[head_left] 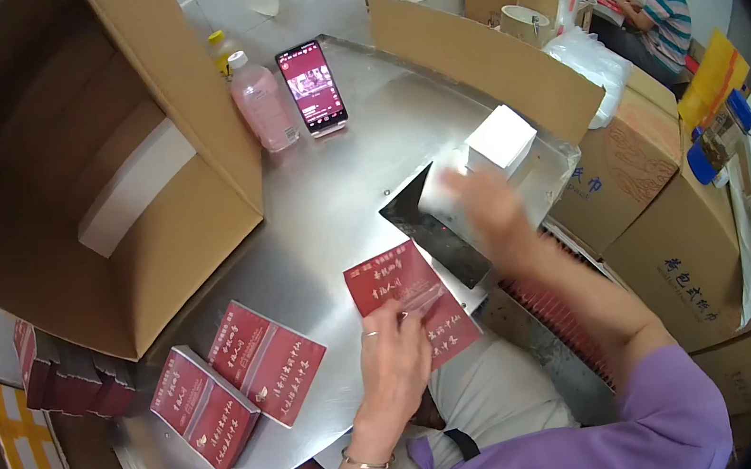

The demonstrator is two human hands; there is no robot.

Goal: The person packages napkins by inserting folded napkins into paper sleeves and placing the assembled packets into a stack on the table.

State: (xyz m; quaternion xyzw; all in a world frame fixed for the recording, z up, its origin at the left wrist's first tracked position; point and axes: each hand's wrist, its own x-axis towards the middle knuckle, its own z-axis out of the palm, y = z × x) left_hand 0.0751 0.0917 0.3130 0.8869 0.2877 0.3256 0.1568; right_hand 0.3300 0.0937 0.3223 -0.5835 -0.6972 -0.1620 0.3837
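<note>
My left hand (pixel 395 361) pinches a red printed paper packet (pixel 393 275) with white writing, held over the table's front edge. Over the dark plate (pixel 433 231) set in the tabletop, my right hand (pixel 489 209) is smeared by motion. A white folded paper bundle (pixel 442 191), equally blurred, is at its fingertips and seems gripped by them. Just beyond stands a white paper stack (pixel 501 137) in a shallow metal tray (pixel 551 173). To the left, a thick red packet stack (pixel 203 410) rests beside another red packet (pixel 268 360).
A large open carton (pixel 195 250) lies on the left. A pink bottle (pixel 261 102) and a lit phone (pixel 313 88) stand at the back of the metal table (pixel 365 159). Cartons (pixel 674 240) are stacked at right. Another person (pixel 660 17) sits in the far corner.
</note>
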